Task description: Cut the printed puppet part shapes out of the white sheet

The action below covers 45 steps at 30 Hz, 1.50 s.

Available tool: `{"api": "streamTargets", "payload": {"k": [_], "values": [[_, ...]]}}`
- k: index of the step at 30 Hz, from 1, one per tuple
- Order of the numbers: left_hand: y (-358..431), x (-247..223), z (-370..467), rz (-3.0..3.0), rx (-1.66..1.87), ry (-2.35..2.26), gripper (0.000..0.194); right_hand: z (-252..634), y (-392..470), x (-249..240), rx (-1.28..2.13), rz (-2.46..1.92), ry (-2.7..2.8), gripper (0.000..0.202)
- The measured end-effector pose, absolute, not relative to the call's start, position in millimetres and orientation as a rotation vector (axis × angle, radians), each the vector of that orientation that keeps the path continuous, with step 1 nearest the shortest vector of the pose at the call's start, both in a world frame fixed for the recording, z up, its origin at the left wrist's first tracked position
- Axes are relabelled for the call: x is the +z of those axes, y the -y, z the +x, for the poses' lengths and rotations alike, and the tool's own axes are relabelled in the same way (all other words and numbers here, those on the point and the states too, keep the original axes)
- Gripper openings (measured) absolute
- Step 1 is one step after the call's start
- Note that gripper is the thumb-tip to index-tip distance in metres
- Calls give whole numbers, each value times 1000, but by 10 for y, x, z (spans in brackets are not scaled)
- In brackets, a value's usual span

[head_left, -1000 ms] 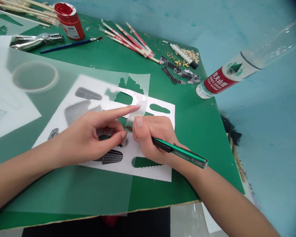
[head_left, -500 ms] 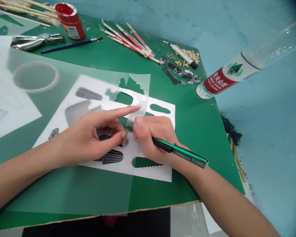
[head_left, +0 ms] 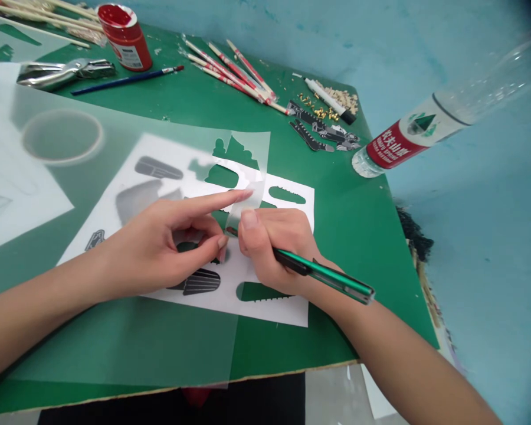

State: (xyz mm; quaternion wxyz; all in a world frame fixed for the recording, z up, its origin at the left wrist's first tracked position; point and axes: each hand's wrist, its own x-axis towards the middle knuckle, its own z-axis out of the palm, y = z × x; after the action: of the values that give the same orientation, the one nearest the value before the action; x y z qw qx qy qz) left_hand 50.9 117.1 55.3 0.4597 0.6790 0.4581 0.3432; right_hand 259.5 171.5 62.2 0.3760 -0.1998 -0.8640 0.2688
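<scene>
In the head view my right hand (head_left: 278, 245) is closed around a green-and-black utility knife (head_left: 336, 277); its front end is mostly hidden by my fingers. My left hand (head_left: 168, 248) rests on a translucent sheet (head_left: 181, 354), index finger stretched out, thumb apart from it and the other fingers bent. Near both fingertips the sheet's right edge curls up. Partly under the sheet lies a white paper (head_left: 287, 313) with several cut-out openings showing green and some dark printed shapes, one striped dark shape (head_left: 201, 281) just below my left hand.
At the back stand an open red paint jar (head_left: 126, 41), a blue paintbrush (head_left: 128, 81) and metal pliers (head_left: 71, 72). Wrapped sticks (head_left: 234, 71), a white marker (head_left: 330, 100), small brass pieces and dark cut-outs (head_left: 310, 136) lie further right. A water bottle (head_left: 393, 141) stands at the right edge.
Hardly anything differs. Both hands keep their places, and the back end of the utility knife has shifted very slightly.
</scene>
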Motion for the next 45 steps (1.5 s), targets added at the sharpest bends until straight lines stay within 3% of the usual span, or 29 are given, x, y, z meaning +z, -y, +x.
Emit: {"api": "streamTargets", "payload": {"k": [34,45], "values": [[-1179,570,505,1700,827,-1145,64,2604,-1741,613,714,-446,2199,50],[-1161,511,530,1614,944,-1084,66,2593,-1727,612,707,-482,2097,57]]}}
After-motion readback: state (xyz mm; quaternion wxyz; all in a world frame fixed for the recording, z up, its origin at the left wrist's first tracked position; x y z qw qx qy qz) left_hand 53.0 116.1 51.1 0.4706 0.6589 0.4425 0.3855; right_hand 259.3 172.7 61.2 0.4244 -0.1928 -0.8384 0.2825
